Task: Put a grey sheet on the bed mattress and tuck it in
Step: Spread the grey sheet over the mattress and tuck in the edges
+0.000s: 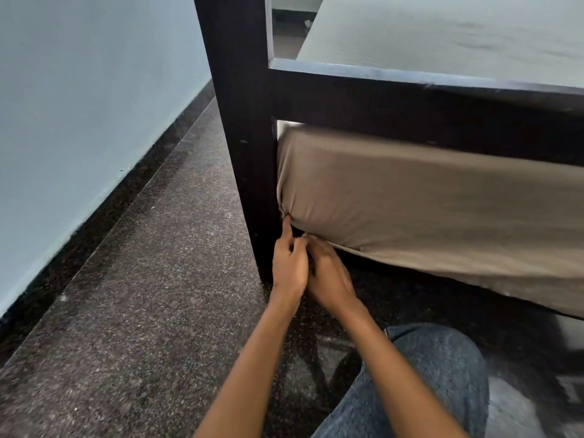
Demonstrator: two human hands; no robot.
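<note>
The dark bed frame stands on the speckled floor; its sheeted mattress lies just above the left grip and right grip.

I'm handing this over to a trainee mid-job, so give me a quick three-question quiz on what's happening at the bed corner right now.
1. True or false: the sheet hangs loose all the way down to the floor.
2. Where are the left hand and right hand? A) on the upper bunk; B) at the sheet's lower corner, beside the dark bed post; C) flat on the floor.
3. Which hand's raised finger touches the bunched corner of the sheet?

Key: 1 false, it is pulled smooth along the side; 2 B; 3 the left.
</note>
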